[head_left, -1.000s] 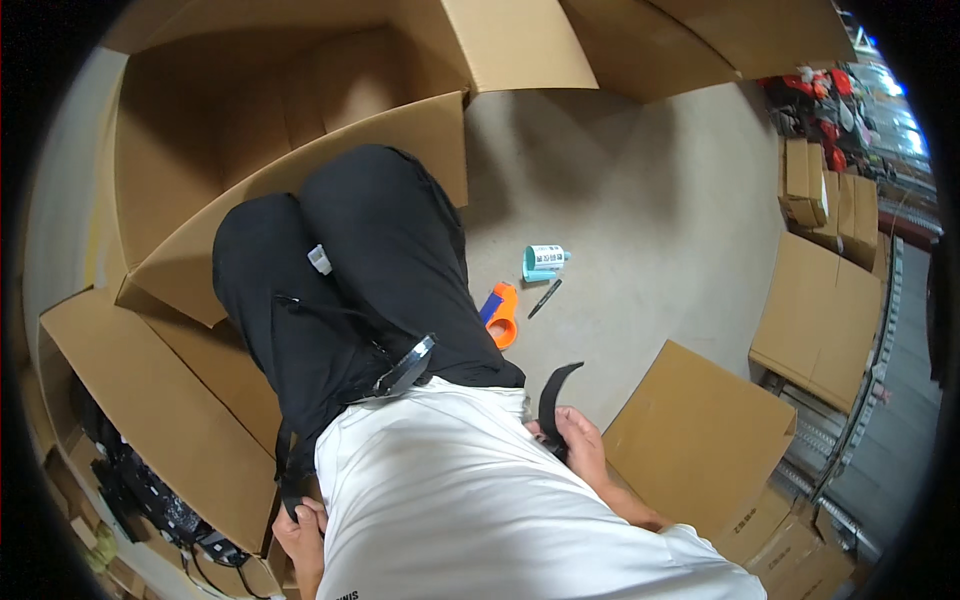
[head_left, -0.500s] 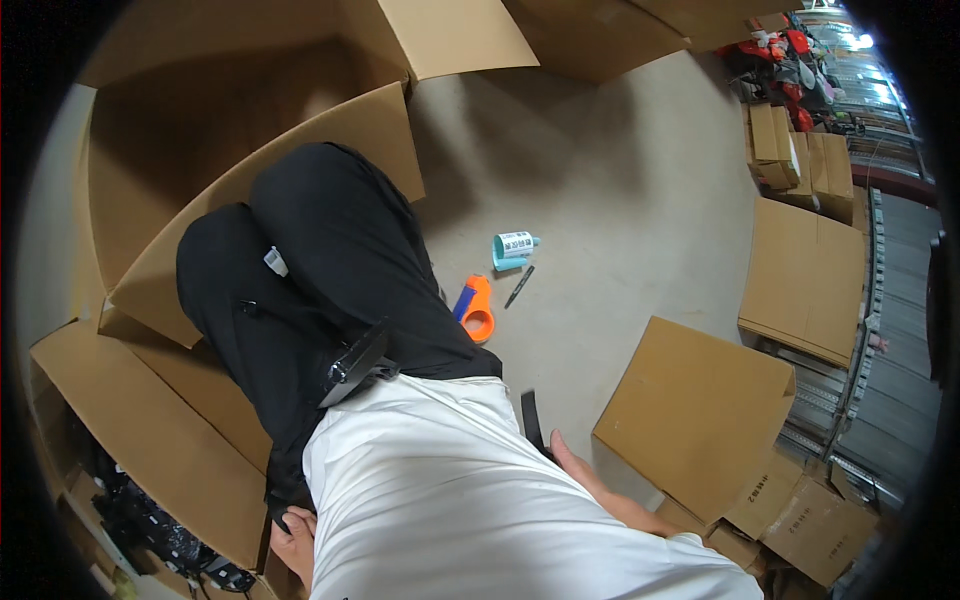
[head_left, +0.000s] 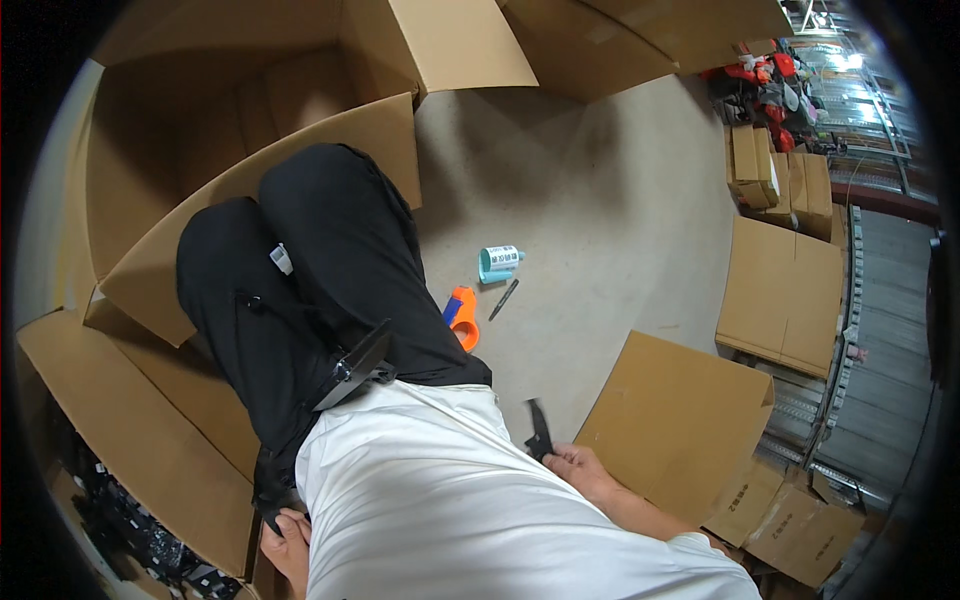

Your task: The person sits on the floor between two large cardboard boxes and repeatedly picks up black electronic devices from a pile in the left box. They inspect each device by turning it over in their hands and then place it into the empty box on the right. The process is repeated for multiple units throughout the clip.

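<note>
Here, the black strap (head_left: 541, 436) lies at the fingertips of the right hand (head_left: 583, 470), out beyond the right side of the white shirt (head_left: 440, 480). Its long axis runs forward from the grip, away from the body, leaning a little left and ending in a free, bent tip. The right hand is clearly the nearer of the 2; the left hand (head_left: 288, 552) sits across the torso at the opposite hip.

The right hand is narrow, thumb and fingers pinched around the strap's rear end. The left hand has its fingers curled against dark material (head_left: 270, 490) at the hip; whether it grips that, I cannot tell.

The strap looks flat, matt and flexible, like webbing. Between the 2 hands, a dark, glossy, slab-like device (head_left: 352, 370) tilts up at the waist, over soft, creased black trousers (head_left: 340, 240). The shirt is thin cloth with long, shallow folds. On the smooth grey floor (head_left: 590, 220) are a ring-shaped orange plastic tape dispenser (head_left: 468, 330), a slim dark pen (head_left: 504, 299) and a rounded teal object (head_left: 497, 265) with a white label. Just beyond the right hand stands a plain, square-edged cardboard box (head_left: 680, 420).
</note>
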Demonstrator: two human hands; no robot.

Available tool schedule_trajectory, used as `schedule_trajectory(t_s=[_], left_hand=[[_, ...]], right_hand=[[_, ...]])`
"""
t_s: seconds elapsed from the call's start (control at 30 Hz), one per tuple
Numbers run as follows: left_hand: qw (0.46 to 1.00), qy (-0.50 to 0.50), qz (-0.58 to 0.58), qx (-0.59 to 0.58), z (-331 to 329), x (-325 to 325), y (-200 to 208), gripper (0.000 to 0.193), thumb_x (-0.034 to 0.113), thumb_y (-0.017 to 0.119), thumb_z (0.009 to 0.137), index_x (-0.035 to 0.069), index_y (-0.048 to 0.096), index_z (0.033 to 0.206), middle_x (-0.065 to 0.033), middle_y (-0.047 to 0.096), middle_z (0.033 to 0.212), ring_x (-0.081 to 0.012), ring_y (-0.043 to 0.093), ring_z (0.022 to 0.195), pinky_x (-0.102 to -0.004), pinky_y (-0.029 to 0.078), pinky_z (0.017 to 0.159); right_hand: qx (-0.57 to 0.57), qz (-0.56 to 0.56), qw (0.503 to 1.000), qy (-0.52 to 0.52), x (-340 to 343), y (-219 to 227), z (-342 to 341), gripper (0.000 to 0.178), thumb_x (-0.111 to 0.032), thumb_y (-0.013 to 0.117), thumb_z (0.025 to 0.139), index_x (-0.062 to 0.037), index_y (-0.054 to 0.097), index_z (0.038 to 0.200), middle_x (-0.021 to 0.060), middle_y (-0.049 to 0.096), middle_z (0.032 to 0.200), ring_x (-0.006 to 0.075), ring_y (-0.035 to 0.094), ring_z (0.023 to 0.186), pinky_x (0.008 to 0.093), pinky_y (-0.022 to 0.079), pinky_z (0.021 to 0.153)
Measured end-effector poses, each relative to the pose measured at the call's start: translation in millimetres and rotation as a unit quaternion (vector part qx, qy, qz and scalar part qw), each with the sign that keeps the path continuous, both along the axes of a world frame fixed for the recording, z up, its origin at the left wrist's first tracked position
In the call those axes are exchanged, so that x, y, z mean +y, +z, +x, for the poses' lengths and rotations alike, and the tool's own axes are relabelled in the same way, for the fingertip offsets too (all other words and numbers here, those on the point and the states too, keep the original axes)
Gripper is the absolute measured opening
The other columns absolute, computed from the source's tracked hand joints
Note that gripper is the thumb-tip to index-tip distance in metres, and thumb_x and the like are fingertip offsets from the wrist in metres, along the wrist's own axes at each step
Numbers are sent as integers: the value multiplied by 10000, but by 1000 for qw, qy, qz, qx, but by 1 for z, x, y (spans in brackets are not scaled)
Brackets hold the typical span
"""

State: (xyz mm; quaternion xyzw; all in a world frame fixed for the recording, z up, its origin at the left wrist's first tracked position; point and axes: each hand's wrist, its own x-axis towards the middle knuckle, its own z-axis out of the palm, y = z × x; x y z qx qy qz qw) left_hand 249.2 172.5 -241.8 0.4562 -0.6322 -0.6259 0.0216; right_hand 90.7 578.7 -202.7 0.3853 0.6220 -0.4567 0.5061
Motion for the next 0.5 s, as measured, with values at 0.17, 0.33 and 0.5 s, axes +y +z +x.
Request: schedule_trajectory(t_s=[0.17,0.33,0.5], left_hand=[[1000,29,5,7,8,-1,-4,429,394,543,1070,-1,562,901,28,451,552,-44,380,491,-232,279,492],[999,30,-13,12,14,-2,-8,420,378,525,1080,-1,559,903,20,453,554,-49,377,496,-233,299,502],[1000,11,-24,-3,3,-5,-5,428,391,539,1074,1,561,898,30,441,563,-44,359,512,-230,269,509]], right_hand=[[204,34,970,-126,-18,-23,8,359,-38,575,1019,55,486,1354,185,575,1355,215,666,1095,347,595,927],[377,31,924,-58,-42,-36,4,716,38,629,955,3,167,1501,251,225,1616,291,629,1203,375,612,928],[391,56,897,198,-44,-28,-8,622,110,627,900,-40,473,1484,275,14,1676,324,557,1336,329,604,913]])
